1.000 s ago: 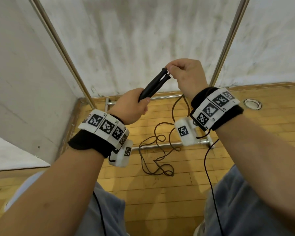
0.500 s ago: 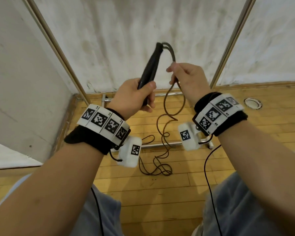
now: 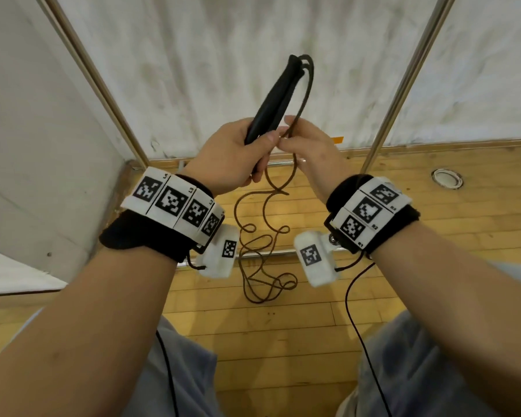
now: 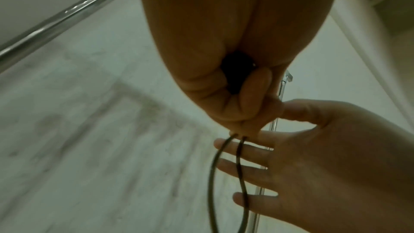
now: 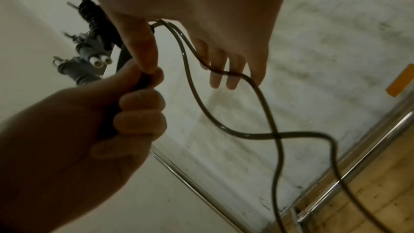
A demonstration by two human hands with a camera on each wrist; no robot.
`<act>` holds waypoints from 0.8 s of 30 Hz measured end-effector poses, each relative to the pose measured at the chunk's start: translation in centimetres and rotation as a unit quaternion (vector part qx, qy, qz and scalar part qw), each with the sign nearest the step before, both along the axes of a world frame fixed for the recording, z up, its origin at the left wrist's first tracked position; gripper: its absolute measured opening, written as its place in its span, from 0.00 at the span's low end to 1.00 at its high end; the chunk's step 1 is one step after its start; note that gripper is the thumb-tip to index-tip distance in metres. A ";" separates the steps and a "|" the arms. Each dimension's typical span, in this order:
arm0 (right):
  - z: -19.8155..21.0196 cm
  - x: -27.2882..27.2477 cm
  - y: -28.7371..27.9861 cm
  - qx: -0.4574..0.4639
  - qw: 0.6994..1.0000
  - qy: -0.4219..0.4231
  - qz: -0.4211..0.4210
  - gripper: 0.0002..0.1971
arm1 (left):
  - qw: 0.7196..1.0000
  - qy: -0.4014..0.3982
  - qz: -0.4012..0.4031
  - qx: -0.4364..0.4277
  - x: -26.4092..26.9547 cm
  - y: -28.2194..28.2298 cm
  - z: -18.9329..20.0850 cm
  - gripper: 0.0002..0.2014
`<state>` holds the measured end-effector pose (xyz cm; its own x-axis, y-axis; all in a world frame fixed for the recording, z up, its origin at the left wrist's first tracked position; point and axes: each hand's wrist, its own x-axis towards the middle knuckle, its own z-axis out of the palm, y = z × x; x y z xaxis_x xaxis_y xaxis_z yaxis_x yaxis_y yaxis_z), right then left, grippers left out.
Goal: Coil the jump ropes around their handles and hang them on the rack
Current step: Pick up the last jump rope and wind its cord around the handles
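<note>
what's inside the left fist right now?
The left hand grips both black handles held together; their upper ends stick out above the fist, with the rope looping down from the tips. The handles' lower ends are covered by the fingers.

Your head view is bright and evenly lit, with straight poles bowing at its edges; both wrist views are dim, greenish and motion-blurred.
</note>
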<state>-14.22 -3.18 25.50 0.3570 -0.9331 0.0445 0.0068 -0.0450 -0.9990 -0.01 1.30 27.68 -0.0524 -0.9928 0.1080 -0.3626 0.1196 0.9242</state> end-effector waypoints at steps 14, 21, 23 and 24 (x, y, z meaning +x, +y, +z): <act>-1.7 0.4 1.0 0.012 0.995 0.092 0.042 0.10 | 0.985 0.132 0.098 0.043 1.3 0.2 -0.1 0.04; -2.2 0.4 1.6 -0.122 0.966 0.229 -0.006 0.14 | 0.972 0.184 0.134 0.064 0.1 -0.2 -0.9 0.08; -2.3 0.2 1.8 -0.134 0.952 0.274 -0.002 0.18 | 0.966 0.201 0.145 0.067 0.0 -0.3 -1.1 0.09; -2.3 0.2 2.0 -0.131 0.950 0.285 0.010 0.19 | 0.963 0.211 0.153 0.069 -0.1 -0.3 -1.2 0.09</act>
<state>-14.01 -1.19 23.25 0.4110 -0.9091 0.0685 -0.5276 -0.2984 -0.7953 -0.08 0.98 26.53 0.2641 -0.9613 -0.0786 0.0494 -0.0679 0.9965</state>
